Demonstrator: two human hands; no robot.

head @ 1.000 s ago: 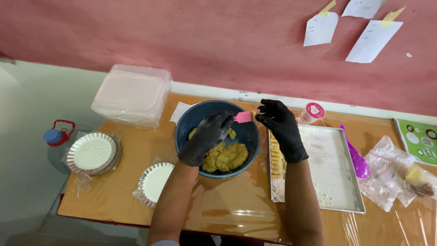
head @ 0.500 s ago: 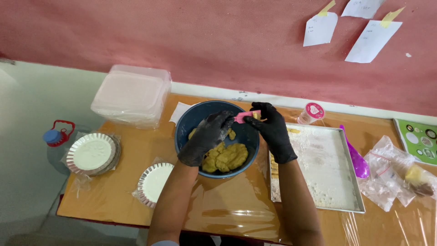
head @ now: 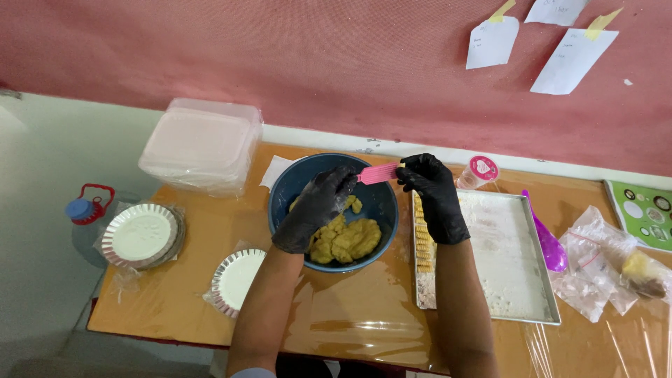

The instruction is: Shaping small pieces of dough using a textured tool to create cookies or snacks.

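Two gloved hands work over one blue bowl [head: 381,203] of yellow dough [head: 348,239] — our left hand [head: 315,208] curls over the dough, our right hand [head: 432,196] pinches one pink comb-like tool [head: 378,173] above the rim. Beside the bowl lies one floured tray [head: 514,266] with a row of small pieces [head: 422,238]; two stacks of foil cups [head: 140,235] sit left.

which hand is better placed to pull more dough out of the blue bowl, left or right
Left, most likely. The left hand is already inside the blue bowl, right over the yellow dough. The right hand sits at the bowl's far rim, pinching a pink scraper.
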